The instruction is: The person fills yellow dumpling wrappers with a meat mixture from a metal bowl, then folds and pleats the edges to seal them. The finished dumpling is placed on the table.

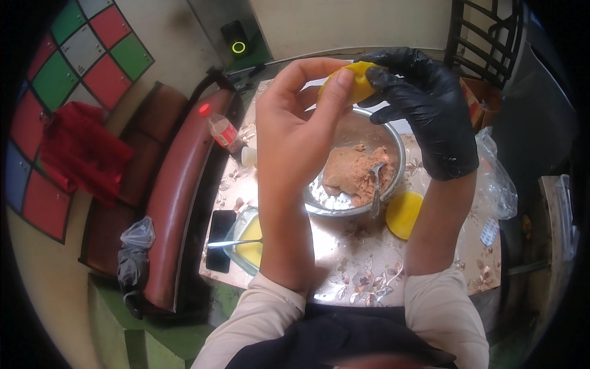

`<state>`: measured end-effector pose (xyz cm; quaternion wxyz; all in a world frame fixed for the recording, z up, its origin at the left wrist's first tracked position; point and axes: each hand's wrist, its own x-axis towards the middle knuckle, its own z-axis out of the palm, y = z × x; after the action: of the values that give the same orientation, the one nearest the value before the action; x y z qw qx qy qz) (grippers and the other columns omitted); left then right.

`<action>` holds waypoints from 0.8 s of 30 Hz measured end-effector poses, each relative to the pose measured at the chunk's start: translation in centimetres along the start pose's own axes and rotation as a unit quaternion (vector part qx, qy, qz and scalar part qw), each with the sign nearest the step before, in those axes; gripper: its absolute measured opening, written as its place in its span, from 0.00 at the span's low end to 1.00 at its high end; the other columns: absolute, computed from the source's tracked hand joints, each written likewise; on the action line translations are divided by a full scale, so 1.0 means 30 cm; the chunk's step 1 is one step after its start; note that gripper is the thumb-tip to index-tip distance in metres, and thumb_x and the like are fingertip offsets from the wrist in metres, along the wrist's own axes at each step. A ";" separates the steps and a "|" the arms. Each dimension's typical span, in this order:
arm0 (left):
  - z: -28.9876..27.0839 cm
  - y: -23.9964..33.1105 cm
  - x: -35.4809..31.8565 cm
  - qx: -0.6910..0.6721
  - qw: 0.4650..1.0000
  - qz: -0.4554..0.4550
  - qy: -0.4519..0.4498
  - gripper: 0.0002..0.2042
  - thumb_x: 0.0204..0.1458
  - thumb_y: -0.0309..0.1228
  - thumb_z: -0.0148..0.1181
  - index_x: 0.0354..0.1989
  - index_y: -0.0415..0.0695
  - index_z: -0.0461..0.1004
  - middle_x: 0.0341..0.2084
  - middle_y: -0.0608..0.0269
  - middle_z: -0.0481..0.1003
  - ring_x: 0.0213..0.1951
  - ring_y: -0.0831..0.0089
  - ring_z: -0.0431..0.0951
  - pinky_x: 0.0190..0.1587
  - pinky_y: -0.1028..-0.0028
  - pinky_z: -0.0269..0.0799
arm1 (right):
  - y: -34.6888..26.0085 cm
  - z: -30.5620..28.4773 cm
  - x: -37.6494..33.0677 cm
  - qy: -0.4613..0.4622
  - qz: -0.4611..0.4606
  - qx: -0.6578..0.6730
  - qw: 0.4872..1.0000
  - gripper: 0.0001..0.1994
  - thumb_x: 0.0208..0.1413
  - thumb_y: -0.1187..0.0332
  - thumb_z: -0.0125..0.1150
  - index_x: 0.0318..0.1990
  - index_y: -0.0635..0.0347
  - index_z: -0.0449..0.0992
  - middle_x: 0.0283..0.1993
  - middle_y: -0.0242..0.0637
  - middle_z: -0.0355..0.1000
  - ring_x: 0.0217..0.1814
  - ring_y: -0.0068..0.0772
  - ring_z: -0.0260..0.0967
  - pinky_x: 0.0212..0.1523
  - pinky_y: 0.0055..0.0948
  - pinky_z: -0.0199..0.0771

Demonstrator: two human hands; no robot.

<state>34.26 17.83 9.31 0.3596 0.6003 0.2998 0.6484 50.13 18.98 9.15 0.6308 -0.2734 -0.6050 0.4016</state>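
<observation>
Above the bowl, my bare left hand (304,117) pinches a folded yellow dough disc (361,92) between thumb and fingers. On its other edge, my right hand (430,107), in a black glove, also closes its fingertips. Below them stands a metal bowl (401,163) holding a pinkish ground-meat mixture (351,172), with a spoon (376,190) stuck in it. A flat yellow dough disc (404,215) lies on the table beside the bowl, near my right forearm. By my left forearm sits a glass dish (236,255) of yellow liquid, a spoon (230,243) resting across its rim.
The flower-patterned table (362,286) also carries a dark phone (221,240), a red-capped bottle (221,128), a white cup (248,157) and a clear plastic bag (496,178) at the right. A red-brown bench (184,203) runs along the left; a black chair (485,37) stands far right.
</observation>
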 end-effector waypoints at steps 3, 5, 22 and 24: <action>0.004 0.000 0.002 -0.022 1.000 0.017 -0.005 0.12 0.55 0.29 0.62 0.42 0.35 0.74 0.31 0.53 0.80 0.32 0.74 0.81 0.30 0.82 0.76 | -0.004 0.001 -0.008 -0.002 -0.006 -0.006 1.000 0.14 0.53 0.71 0.67 0.46 0.62 0.77 0.41 0.39 0.76 0.39 0.27 0.76 0.35 0.22 0.80; 0.005 0.000 0.001 -0.044 0.999 0.017 -0.005 0.11 0.55 0.29 0.62 0.42 0.35 0.74 0.31 0.52 0.79 0.33 0.74 0.81 0.31 0.82 0.75 | -0.008 0.000 -0.013 0.008 0.000 -0.022 1.000 0.14 0.52 0.70 0.67 0.46 0.62 0.77 0.41 0.38 0.76 0.39 0.26 0.76 0.34 0.21 0.79; -0.016 0.011 -0.006 -0.029 0.992 0.118 -0.024 0.07 0.51 0.22 0.64 0.37 0.35 0.76 0.40 0.55 0.76 0.39 0.72 0.80 0.41 0.79 0.76 | -0.024 0.012 -0.022 -0.019 -0.107 -0.140 0.984 0.11 0.54 0.72 0.65 0.45 0.59 0.77 0.45 0.35 0.76 0.48 0.31 0.74 0.53 0.28 0.73; -0.016 0.014 -0.009 -0.034 0.993 0.108 -0.021 0.06 0.51 0.21 0.64 0.37 0.35 0.77 0.40 0.56 0.76 0.40 0.73 0.79 0.42 0.79 0.76 | -0.022 0.012 -0.022 -0.030 -0.113 -0.126 0.985 0.11 0.54 0.73 0.64 0.45 0.59 0.77 0.45 0.36 0.76 0.48 0.31 0.73 0.54 0.27 0.73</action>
<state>33.73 17.38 9.45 0.3135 0.6303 0.2035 0.6805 49.95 18.04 9.39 0.6145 -0.2687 -0.6959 0.2568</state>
